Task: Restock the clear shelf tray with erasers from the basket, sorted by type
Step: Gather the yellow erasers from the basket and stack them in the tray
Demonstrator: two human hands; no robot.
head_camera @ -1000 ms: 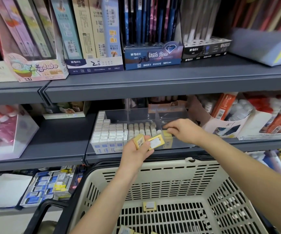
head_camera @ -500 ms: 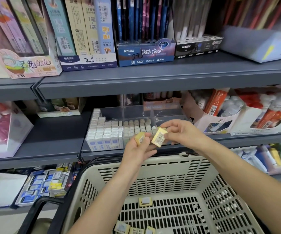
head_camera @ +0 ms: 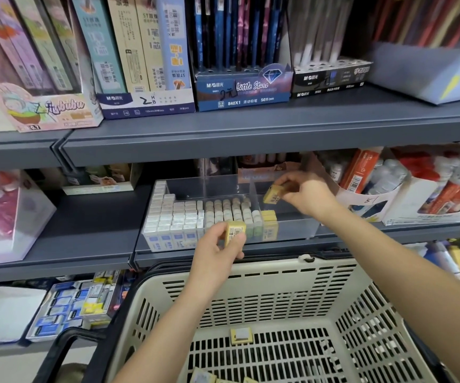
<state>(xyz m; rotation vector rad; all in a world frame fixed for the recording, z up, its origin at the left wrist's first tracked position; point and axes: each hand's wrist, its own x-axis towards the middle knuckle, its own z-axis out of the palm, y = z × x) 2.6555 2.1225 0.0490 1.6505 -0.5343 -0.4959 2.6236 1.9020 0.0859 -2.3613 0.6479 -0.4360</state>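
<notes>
Right hand (head_camera: 306, 197) grip pinches a yellow-sleeved block eraser (head_camera: 273, 194) over the clear acrylic shelf tray (head_camera: 298, 233), above its mostly open right compartment. Left hand (head_camera: 217, 250) grip clamps a second yellow eraser (head_camera: 235, 230) before the tray's front edge. Beige slotted plastic basket (head_camera: 278, 272): bottom cut off.

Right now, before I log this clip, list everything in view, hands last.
shelves: three levels, grey, across the view.
clear shelf tray: one, transparent, middle shelf.
white erasers: many, white with blue sleeves, tray's left part.
rounded erasers: several rows, off-white, tray's middle.
tray's yellow erasers: a few, yellow, right of the divider.
basket: one, beige with black frame, below the tray.
basket erasers: one in plain view, yellow, on the basket floor; more cut off at the bottom edge.
display boxes: several, pink, white, blue, black, top shelf.
bottles: several, red and white, right of the tray.
left hand: grips a yellow eraser in front of the tray.
right hand: pinches a second yellow eraser over the tray's right part.
</notes>
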